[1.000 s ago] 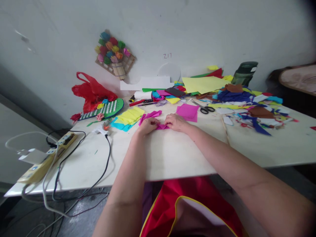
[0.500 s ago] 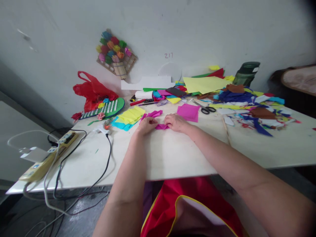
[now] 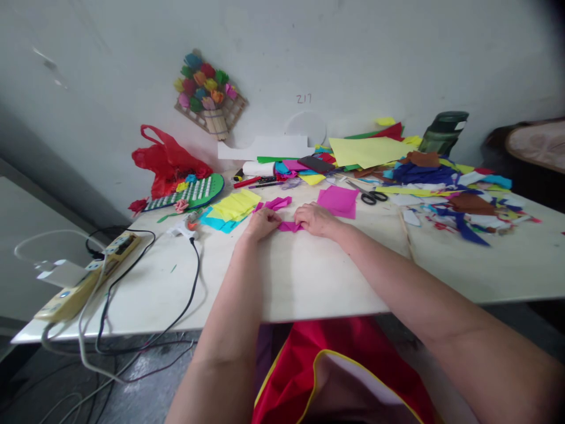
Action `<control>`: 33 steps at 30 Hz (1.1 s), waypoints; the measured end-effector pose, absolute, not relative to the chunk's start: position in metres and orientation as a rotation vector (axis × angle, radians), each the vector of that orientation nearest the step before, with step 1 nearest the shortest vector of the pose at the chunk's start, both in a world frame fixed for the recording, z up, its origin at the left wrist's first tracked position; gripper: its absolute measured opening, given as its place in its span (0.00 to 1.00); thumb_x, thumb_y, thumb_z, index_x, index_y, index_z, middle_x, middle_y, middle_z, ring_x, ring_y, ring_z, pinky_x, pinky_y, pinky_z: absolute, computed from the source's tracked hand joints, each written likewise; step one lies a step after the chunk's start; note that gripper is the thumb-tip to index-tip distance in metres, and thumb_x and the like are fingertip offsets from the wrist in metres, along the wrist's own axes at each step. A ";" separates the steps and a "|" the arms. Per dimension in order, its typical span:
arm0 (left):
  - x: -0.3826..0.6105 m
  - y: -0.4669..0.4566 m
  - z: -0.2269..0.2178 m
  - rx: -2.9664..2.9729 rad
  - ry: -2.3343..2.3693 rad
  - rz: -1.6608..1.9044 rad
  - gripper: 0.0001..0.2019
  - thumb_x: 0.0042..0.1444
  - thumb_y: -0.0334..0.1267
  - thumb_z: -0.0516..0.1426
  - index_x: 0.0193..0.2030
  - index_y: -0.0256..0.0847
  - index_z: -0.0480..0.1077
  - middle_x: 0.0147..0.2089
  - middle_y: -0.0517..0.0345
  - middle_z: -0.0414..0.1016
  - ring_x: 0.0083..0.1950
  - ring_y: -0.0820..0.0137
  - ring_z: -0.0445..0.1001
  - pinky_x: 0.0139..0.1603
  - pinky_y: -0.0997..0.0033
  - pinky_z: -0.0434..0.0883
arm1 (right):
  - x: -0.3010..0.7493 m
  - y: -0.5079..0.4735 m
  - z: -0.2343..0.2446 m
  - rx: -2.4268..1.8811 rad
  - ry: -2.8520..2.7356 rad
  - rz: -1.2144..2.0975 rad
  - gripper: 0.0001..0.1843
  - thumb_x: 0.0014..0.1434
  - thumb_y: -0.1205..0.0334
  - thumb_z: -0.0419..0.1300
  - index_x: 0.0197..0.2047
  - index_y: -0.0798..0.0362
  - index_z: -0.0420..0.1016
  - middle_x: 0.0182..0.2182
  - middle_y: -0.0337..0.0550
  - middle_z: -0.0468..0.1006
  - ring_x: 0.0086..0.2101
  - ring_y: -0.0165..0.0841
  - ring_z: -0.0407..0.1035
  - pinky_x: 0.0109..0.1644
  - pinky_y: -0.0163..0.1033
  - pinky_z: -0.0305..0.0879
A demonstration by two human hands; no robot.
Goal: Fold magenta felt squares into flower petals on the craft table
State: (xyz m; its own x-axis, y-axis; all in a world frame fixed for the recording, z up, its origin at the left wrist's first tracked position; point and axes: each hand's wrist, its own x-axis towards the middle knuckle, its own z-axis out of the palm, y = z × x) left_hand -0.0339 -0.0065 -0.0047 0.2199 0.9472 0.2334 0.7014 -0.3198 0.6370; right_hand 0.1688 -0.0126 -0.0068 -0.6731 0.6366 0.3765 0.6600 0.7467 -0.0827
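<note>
A small folded piece of magenta paper (image 3: pixel 289 226) lies low over the table between my two hands. My left hand (image 3: pixel 263 224) pinches its left end, and my right hand (image 3: pixel 315 220) has its fingers closed on the right end. The fingers cover both ends of the strip. Just behind it lies more folded magenta paper (image 3: pixel 279 203). A stack of square magenta sheets (image 3: pixel 339 202) rests beyond my right hand. To the left of my left hand, yellow sheets (image 3: pixel 235 205) overlap blue sheets (image 3: pixel 219 222).
Black-handled scissors (image 3: pixel 373 196) and a heap of paper scraps (image 3: pixel 468 203) lie to the right. A glue gun (image 3: pixel 185 227) trails its cord on the left near a power strip (image 3: pixel 88 277). At the back stand a red plastic bag (image 3: pixel 165 156) and a dark green bottle (image 3: pixel 442 134).
Both hands stay closed on the magenta paper, almost in the same place. The whole view has shifted very slightly.
</note>
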 end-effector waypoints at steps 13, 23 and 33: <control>-0.030 -0.009 0.003 2.464 1.420 0.588 0.18 0.47 0.27 0.51 0.40 0.43 0.77 0.52 0.58 0.72 0.53 0.69 0.67 0.61 0.66 0.58 | 0.168 -0.014 -0.004 -0.964 -2.584 -0.143 0.11 0.52 0.75 0.54 0.32 0.54 0.75 0.34 0.43 0.78 0.38 0.35 0.66 0.41 0.39 0.51; -0.032 -0.009 0.003 2.419 1.440 0.553 0.18 0.44 0.26 0.51 0.37 0.46 0.77 0.53 0.60 0.71 0.54 0.69 0.67 0.60 0.65 0.59 | 0.167 -0.015 -0.004 -0.970 -2.592 -0.129 0.10 0.52 0.75 0.54 0.32 0.55 0.75 0.35 0.45 0.77 0.37 0.35 0.66 0.42 0.39 0.51; -0.020 -0.013 0.002 2.110 1.281 1.090 0.13 0.41 0.25 0.51 0.33 0.36 0.74 0.36 0.53 0.76 0.37 0.70 0.73 0.40 0.70 0.70 | 0.166 -0.013 -0.004 -0.997 -2.624 -0.170 0.10 0.53 0.73 0.54 0.32 0.55 0.76 0.35 0.46 0.77 0.40 0.36 0.66 0.43 0.41 0.53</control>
